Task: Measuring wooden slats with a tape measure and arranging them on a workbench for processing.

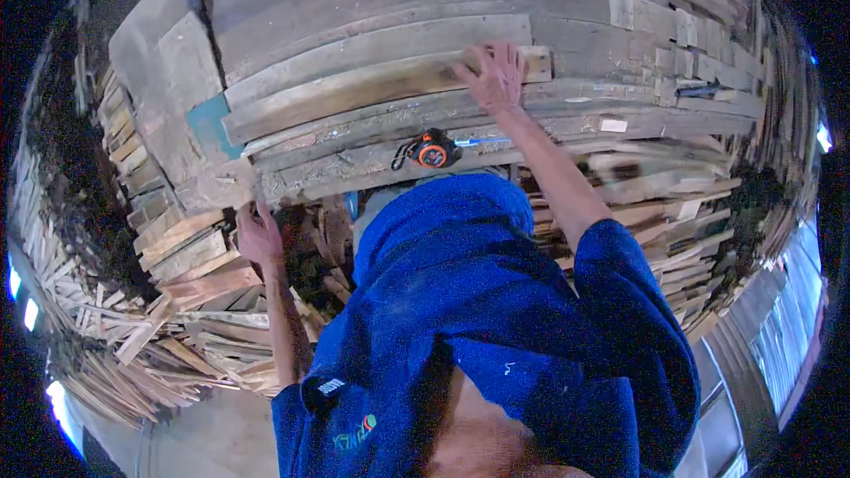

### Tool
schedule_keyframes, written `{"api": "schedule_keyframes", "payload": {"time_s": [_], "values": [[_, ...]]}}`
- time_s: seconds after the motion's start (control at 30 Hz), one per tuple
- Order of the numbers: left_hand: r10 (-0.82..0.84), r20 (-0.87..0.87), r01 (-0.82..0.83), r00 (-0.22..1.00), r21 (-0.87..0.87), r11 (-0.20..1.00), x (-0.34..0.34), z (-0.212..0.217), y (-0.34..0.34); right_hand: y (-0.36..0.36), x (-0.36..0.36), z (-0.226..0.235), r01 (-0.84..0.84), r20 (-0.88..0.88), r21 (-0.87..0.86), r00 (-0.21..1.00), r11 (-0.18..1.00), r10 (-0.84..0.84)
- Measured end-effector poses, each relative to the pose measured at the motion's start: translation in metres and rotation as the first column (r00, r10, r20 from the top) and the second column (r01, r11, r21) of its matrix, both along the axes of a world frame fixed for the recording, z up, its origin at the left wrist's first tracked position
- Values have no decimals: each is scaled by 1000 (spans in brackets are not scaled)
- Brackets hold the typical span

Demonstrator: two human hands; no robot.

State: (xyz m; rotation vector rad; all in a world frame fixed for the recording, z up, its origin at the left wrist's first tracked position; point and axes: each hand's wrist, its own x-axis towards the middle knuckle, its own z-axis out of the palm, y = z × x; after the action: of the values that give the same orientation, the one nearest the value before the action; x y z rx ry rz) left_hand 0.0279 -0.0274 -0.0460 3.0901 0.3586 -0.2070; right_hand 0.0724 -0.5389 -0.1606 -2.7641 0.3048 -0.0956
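My right hand [496,78] lies with fingers spread on a long wooden plank [354,91], near its right end. A second pale board [398,42] runs along the plank's far side. My left hand [258,235] is at the bench's near edge on the left, its fingertips beside a blurred pale wooden piece [215,188]. Blur hides whether those fingers grip it. Between my hands, close to my body, an orange and black tape measure [431,152] sits on the workbench [328,179]. A blue pen-like stick [482,141] lies just right of it.
A teal patch [211,127] shows at the plank's left end. Small wood blocks [622,7] and a small pale piece [613,126] lie on the right. Stacked offcuts [190,252] fill the space below the bench on the left, with more strips [673,212] at the right.
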Motion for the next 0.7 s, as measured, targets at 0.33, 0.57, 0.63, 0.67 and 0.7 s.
{"api": "schedule_keyframes", "payload": {"time_s": [0.33,0.57,0.63,0.67,0.7], "values": [[-46,192,39,980,38,999,23,-15,-10,-11,-1,-46,75,115,-230,992,970,-49],[-116,346,132,931,-22,991,25,-29,0,-7,2,-41,97,55,-226,995,969,-86],[-151,430,182,890,-32,983,27,-32,0,-7,-1,-38,101,87,-186,992,977,-86],[-132,414,157,901,-27,987,25,-32,1,-4,-2,-40,108,88,-198,992,974,-92],[-118,399,141,909,-28,990,26,-31,-1,-7,-3,-42,124,90,-217,990,968,-106]]}}
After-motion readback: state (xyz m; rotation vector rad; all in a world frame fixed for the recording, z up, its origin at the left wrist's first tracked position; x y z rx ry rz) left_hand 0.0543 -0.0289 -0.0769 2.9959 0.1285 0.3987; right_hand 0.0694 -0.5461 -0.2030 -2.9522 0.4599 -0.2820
